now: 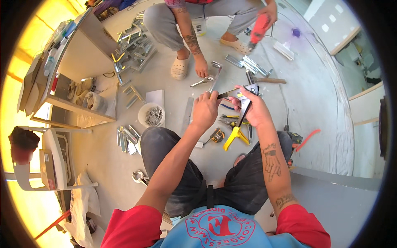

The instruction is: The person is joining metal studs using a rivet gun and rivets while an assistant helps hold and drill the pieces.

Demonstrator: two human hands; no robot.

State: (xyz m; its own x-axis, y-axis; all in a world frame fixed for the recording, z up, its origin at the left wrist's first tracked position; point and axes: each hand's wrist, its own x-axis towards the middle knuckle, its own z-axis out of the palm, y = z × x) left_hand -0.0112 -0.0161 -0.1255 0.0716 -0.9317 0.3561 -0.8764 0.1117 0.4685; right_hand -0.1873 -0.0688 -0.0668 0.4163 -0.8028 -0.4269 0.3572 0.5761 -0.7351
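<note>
Visibly red lettering (218,226), blue shirt (269,225), held tool (234,133)

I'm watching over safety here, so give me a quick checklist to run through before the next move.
1. Right hand on the yellow-handled tool: ok, closed around it near its head.
2. Left hand on the dark bar: ok, closed at its end; whether the bar belongs to the tool, cannot tell.
3. Gloves worn: not ok, both hands are bare.
4. Co-worker's lower hand apart from yours: ok, it is over by the floor.
5. Red power tool switched off: cannot tell; the co-worker's other hand holds it.
6. Floor below your hands uncluttered: not ok, a tape measure lies there.
</note>
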